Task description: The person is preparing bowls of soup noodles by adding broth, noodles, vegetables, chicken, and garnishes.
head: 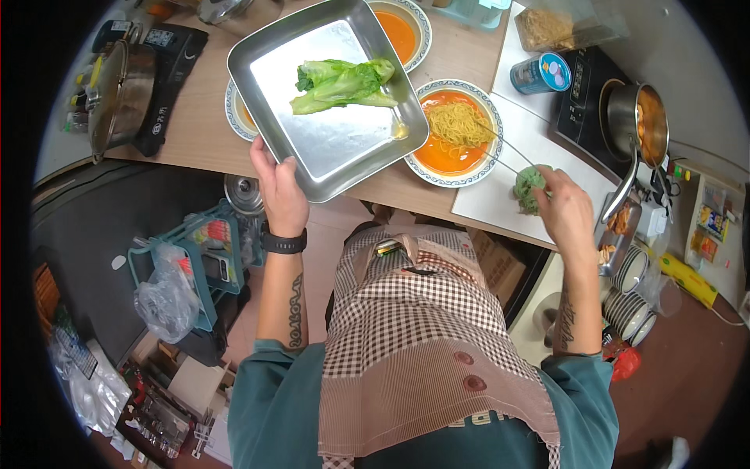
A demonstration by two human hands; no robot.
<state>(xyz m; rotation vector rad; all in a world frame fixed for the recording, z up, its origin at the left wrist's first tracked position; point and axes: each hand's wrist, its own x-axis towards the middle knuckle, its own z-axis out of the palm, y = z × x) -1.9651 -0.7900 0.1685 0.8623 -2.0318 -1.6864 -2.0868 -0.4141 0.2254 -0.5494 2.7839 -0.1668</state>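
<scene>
My left hand (pixel 280 190) grips the near left corner of a square metal tray (pixel 345 167), tilted over the counter, with green lettuce leaves (pixel 345 85) lying in it. Thin metal chopsticks (pixel 508 140) are held in my right hand (pixel 562 205), their tips at the yellow noodles (pixel 460 124) in a patterned bowl (pixel 495 161) of orange soup. Just beside my right fingers lies a green crumpled cloth or scrubber (pixel 530 187). Behind the tray is another bowl of orange soup (pixel 401 35); a third bowl (pixel 237 114) is mostly hidden under its left side.
At the right, a saucepan (pixel 621 117) stands on an induction cooker (pixel 577 117), near a blue can (pixel 530 76) and a tray of food (pixel 618 234). Stacked bowls (pixel 627 311) are at the lower right. A lidded pot (pixel 132 94) stands on the left.
</scene>
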